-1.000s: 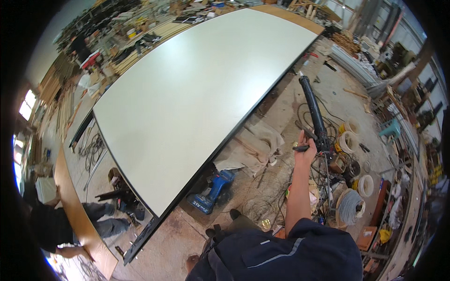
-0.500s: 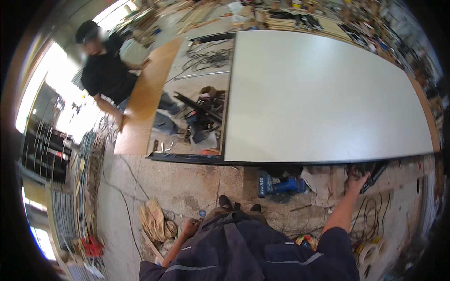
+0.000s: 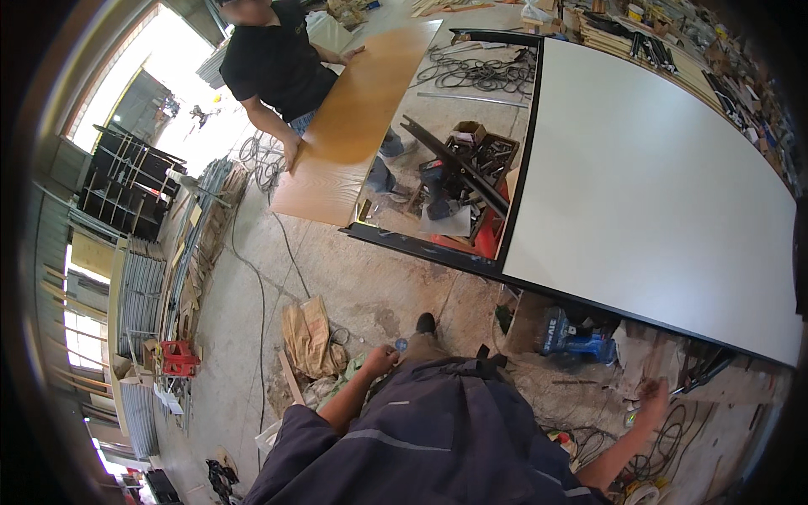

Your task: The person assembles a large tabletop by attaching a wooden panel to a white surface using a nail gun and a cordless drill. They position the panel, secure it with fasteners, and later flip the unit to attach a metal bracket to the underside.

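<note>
**Where a broad, flat white panel (image 3: 656, 185) in a black frame (image 3: 421, 252) lies toward two o'clock, work looks between steps**

Just below the panel's near edge, at four o'clock, a slim black tube-shaped tool (image 3: 711, 369) shows only in part. The person's right hand (image 3: 653, 392) is near it, blurred, fingers bent; whether it grips anything cannot be told. At six o'clock the left hand (image 3: 383, 360) is beside the thigh, fingers curled in, any contents hidden. Neither appears to be working on the panel, so the step in hand reads as a pause; a next move there would probably call for a sure grip and coordination with the co-worker.

Inward at four o'clock, a blue cordless power tool (image 3: 576, 341) lies near a crumpled beige cloth (image 3: 640, 353). Through the frame's uncovered end, at one o'clock, shows a jumble of dark tools and metal parts (image 3: 492, 160). At eleven, a black-shirted co-worker (image 3: 278, 67) holds a long orange-brown wood-grained board (image 3: 349, 126).
</note>
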Available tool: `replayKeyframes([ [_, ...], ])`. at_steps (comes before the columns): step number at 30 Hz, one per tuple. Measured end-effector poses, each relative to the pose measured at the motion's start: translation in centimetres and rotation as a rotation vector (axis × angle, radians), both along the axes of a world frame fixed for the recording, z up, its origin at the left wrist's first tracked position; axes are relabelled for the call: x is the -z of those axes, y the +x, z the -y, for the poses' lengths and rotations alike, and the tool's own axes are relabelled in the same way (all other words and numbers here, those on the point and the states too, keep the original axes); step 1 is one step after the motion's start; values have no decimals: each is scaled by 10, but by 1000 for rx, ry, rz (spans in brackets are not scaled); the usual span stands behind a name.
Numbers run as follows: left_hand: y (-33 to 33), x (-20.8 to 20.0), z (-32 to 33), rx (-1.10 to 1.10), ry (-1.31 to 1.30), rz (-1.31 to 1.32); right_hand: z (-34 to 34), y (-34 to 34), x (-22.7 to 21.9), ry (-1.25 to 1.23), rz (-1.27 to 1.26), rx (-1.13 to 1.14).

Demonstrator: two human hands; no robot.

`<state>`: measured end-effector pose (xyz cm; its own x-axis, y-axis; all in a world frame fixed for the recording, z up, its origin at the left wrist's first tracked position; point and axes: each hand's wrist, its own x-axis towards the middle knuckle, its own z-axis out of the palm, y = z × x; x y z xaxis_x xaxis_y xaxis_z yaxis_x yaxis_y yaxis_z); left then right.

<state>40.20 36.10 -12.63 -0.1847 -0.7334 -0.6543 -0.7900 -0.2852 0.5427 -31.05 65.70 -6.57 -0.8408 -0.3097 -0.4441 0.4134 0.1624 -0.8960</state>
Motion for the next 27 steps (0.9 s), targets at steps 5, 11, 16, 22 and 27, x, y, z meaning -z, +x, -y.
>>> replayKeyframes([
  [5,17,5,58,-150,90,-79,68,159,-2,58,118,-73],
  [11,106,39,127,-208,83,-180,176,295,-9,123,96,-393],
  [16,217,62,193,-459,109,-274,232,386,-22,186,129,-507],
  [22,313,61,266,-527,136,-178,267,459,-26,258,199,-552],
  [27,327,34,325,-650,50,-518,302,494,-37,255,157,-677],
])
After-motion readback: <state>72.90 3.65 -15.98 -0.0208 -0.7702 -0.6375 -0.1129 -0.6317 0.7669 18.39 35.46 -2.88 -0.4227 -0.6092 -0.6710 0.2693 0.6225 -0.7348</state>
